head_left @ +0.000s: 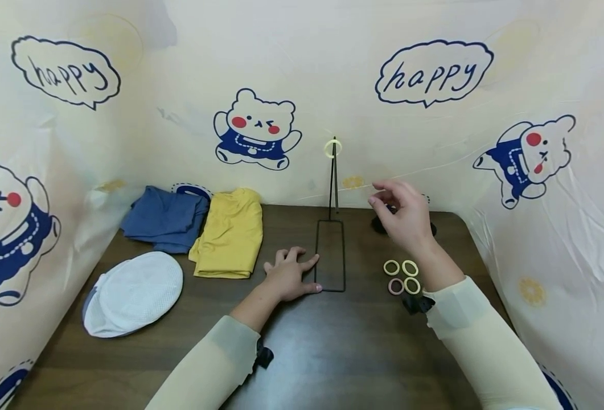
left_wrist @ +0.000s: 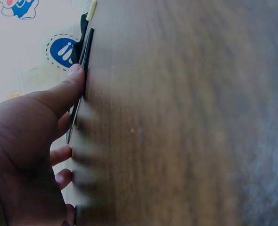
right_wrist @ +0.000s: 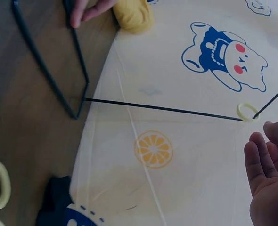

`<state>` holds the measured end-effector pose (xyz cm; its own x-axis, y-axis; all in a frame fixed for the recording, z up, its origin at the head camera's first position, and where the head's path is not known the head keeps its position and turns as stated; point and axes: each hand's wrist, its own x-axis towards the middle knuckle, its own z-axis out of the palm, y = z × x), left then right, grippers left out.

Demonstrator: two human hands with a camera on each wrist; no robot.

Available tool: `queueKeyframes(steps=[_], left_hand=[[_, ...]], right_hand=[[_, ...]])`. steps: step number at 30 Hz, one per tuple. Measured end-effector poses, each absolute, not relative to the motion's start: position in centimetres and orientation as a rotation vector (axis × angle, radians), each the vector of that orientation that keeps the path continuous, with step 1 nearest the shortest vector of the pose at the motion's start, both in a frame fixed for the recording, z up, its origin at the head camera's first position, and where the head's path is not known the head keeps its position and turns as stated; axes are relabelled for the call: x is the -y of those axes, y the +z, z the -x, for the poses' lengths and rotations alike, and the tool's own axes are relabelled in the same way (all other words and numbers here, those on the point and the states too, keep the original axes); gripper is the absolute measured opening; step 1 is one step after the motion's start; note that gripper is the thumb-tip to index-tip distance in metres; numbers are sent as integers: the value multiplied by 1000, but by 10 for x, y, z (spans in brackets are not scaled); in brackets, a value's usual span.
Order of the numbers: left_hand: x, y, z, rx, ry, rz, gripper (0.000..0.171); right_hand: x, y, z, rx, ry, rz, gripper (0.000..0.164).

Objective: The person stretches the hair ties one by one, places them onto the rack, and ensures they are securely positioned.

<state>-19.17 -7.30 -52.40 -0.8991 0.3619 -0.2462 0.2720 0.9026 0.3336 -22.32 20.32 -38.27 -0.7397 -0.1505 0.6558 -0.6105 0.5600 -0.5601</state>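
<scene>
A cream printed cloth (head_left: 194, 34) covers the wall behind the dark brown wood-grain table (head_left: 363, 364) and runs down along its left and right sides, wrinkled in places. Navy-outlined cartoon bears with red cheeks decorate it: the middle bear (head_left: 253, 147) is nearly upright, the right bear (head_left: 518, 162) lies tipped sideways, and the left bear (head_left: 12, 250) is cut off by the head view's edge. Two cloud-shaped speech bubbles, left (head_left: 68, 74) and right (head_left: 435, 73), read "happy". An orange slice print (right_wrist: 153, 149) shows clearly from the right wrist. Soft pale light glows on the tabletop's near part.
</scene>
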Motion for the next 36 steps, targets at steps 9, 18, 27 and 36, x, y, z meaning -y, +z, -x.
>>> queueKeyframes(steps=[9, 18, 27, 36], left_hand=[[75, -521, 196, -2775, 439, -476, 84], [74, -522, 196, -2771, 434, -483, 84], [75, -523, 196, -2769, 458, -468, 84], [75, -525, 191, -2764, 433, -488, 85]], right_hand=[[-225, -408, 197, 2211, 1070, -627, 28], [-243, -429, 174, 2283, 1017, -611, 31], [-272, -454, 164, 2408, 963, -531, 30], [-305, -480, 156, 2602, 921, -377, 37]])
